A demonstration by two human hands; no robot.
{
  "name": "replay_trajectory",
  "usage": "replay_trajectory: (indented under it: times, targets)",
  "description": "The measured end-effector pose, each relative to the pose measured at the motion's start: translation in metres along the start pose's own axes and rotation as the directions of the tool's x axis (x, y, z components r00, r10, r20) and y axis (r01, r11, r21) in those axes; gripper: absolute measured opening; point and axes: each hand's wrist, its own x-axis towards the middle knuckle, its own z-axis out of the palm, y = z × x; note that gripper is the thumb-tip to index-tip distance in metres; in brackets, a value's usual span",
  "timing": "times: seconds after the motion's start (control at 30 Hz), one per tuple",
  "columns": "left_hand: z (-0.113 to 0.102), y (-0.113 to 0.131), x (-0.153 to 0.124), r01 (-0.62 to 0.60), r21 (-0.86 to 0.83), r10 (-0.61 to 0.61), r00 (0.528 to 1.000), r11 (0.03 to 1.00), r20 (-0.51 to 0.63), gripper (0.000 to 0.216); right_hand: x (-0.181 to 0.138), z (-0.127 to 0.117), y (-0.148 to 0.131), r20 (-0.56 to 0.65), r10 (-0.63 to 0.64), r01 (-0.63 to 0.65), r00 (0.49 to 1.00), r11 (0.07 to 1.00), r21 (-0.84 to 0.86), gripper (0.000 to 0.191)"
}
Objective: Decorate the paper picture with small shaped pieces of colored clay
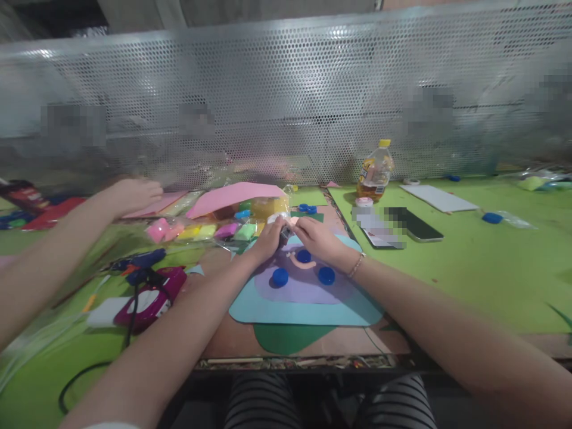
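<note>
My left hand (267, 239) and my right hand (315, 237) meet over the far edge of a light blue foam sheet (286, 307), fingers pinched together on a small dark object (285, 235) that I cannot make out. On the sheet lies a lilac shape (308, 289) with three blue bottle caps (280, 276) and a small peach curved strip (301, 263). A bracelet is on my right wrist. Another person's arm and hand (129, 195) reach in from the left.
Packets of coloured clay (210, 231) and a pink sheet (232, 195) lie behind the hands. A glue gun (136, 260) and a magenta tool (152, 298) are at left. An oil bottle (375, 170), a phone (413, 224) and white card (438, 198) are at right. A perforated metal screen (286, 101) stands behind.
</note>
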Motion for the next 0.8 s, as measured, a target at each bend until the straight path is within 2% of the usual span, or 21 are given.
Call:
replay_trajectory:
  times: [0.17, 0.27, 0.37, 0.57, 0.67, 0.8]
  targets:
    - [0.006, 0.004, -0.003, -0.125, 0.107, 0.127, 0.992, 0.986, -0.013, 0.048, 0.001, -0.006, -0.009, 0.109, -0.027, 0.026, 0.994, 1.0, 0.009, 0.017]
    - [0.007, 0.007, -0.004, -0.185, 0.161, 0.192, 0.981, 0.969, -0.03, 0.043, 0.0, -0.006, -0.01, 0.124, -0.028, 0.031, 0.992, 0.999, -0.022, 0.017]
    - [0.008, 0.008, -0.004, -0.213, 0.176, 0.219, 0.976, 0.961, -0.015, 0.042, -0.002, -0.004, -0.006, 0.09, -0.05, 0.056, 0.995, 0.997, -0.06, 0.018]
    - [0.008, 0.008, -0.005, -0.229, 0.153, 0.232, 0.973, 0.961, -0.001, 0.042, -0.004, -0.001, -0.002, 0.001, -0.121, 0.12, 0.993, 0.991, -0.056, 0.017]
    - [0.01, 0.013, -0.008, -0.181, 0.101, 0.183, 0.983, 0.978, -0.003, 0.043, -0.003, -0.004, -0.002, -0.015, -0.14, 0.14, 0.99, 0.99, 0.009, 0.016]
    - [0.006, 0.017, -0.008, -0.097, 0.026, 0.098, 0.995, 0.995, -0.021, 0.049, -0.002, -0.007, 0.003, -0.032, -0.07, 0.073, 0.997, 0.992, 0.108, 0.022]
